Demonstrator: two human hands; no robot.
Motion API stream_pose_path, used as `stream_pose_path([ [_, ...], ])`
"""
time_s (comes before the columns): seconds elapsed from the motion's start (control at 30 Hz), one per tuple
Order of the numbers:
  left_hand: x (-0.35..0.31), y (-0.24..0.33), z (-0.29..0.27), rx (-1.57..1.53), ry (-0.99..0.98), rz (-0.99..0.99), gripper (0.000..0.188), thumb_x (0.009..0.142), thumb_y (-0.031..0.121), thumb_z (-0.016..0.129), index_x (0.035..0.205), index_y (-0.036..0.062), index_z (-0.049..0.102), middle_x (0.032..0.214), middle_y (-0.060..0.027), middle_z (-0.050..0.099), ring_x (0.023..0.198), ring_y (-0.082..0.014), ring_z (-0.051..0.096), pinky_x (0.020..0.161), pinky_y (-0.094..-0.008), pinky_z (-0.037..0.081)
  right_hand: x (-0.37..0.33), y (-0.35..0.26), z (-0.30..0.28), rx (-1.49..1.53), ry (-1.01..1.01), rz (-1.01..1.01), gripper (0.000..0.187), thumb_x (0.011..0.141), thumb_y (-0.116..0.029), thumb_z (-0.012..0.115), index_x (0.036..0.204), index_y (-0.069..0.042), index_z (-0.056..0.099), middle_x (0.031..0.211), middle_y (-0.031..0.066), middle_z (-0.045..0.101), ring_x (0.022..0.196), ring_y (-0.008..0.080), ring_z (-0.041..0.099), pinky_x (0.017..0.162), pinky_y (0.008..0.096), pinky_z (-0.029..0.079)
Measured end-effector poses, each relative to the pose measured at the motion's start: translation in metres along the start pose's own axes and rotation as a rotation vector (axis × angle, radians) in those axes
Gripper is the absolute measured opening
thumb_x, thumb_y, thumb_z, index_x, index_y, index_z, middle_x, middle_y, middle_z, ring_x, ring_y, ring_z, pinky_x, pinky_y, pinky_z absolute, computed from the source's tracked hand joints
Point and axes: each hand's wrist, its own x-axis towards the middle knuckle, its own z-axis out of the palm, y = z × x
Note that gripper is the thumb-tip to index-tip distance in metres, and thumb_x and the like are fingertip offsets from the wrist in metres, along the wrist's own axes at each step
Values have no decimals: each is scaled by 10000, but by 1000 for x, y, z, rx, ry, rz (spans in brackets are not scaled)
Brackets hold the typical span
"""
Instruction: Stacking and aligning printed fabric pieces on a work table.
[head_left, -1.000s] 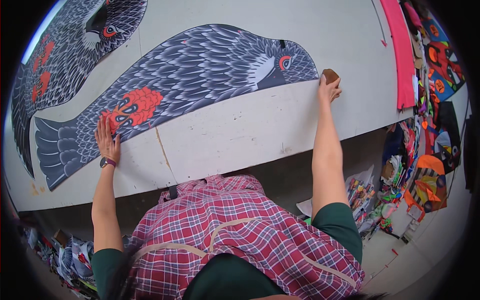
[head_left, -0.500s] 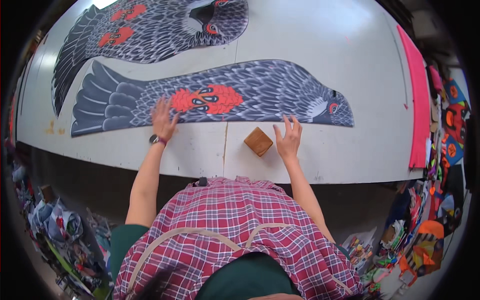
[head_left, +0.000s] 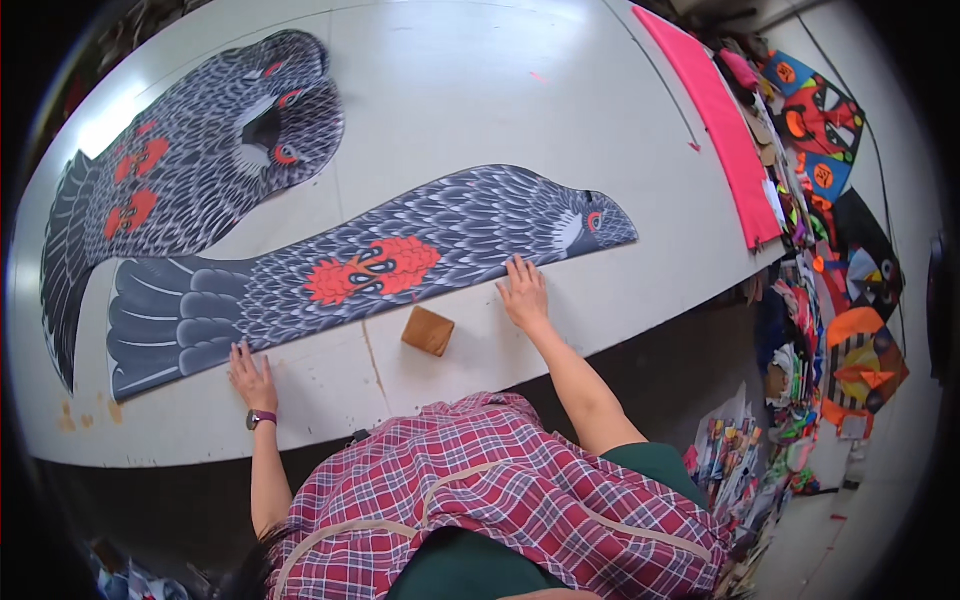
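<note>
While the left hand point(head_left: 252, 382) lies palm down left of the centre of the frame, its fingers slightly spread and holding nothing, the fingertips meet the lower edge of a bird-shaped panel point(head_left: 455, 232) near its tail. The right hand point(head_left: 524, 296), also palm down and grasping nothing, sits just right of centre with its fingers a little apart, the tips at the same edge toward the bird's head. The panel runs across the middle of the frame from the tail at left to the head at right, rising as it goes, printed with dark grey feathers and a red patch. Between the two hands, just below that edge and apart from both, a brown block point(head_left: 428, 332) rests on the pale surface point(head_left: 480, 100). At upper left lies another grey feathered piece point(head_left: 185, 175) with red patches. A bright pink strip point(head_left: 708, 128) slants along the upper right part of the surface, and beyond it, at the right of the frame, are colourful patterned pieces point(head_left: 829, 120). A purple-banded watch point(head_left: 259, 418) circles the left wrist, above a red checked garment point(head_left: 400, 485) at lower centre.
</note>
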Motion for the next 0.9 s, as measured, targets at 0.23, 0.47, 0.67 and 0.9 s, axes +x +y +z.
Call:
stream_pose_path([
  [0.23,31,70,2,-72,-388,189,505,989,353,467,1463,194,396,1558,-91,296,1435,-292,267,1136,-611,111,3,73,-16,-97,-10,201,602,923,-400,565,1427,-104,421,1540,85,323,1406,368,287,1119,547,272],
  [0.47,71,110,2,-24,-507,320,535,980,402,464,1467,196,386,1575,-84,258,1439,-295,257,1116,-648,119,-12,81,-11,-34,184,534,565,906,-337,602,1385,-72,462,1489,192,355,1363,392,334,1095,496,333],
  [0.67,75,181,-3,49,-456,466,576,952,406,513,1473,203,373,1581,-101,235,1439,-305,249,1108,-646,162,-6,60,-8,147,271,473,523,888,-266,635,1344,-54,490,1445,212,391,1327,383,371,1078,450,364],
  [0.9,38,213,-16,-149,-463,611,657,905,356,598,1487,191,341,1586,-144,187,1438,-363,217,1105,-623,210,26,58,-14,27,241,321,557,898,-296,624,1376,-61,462,1465,187,388,1340,361,372,1087,470,350],
])
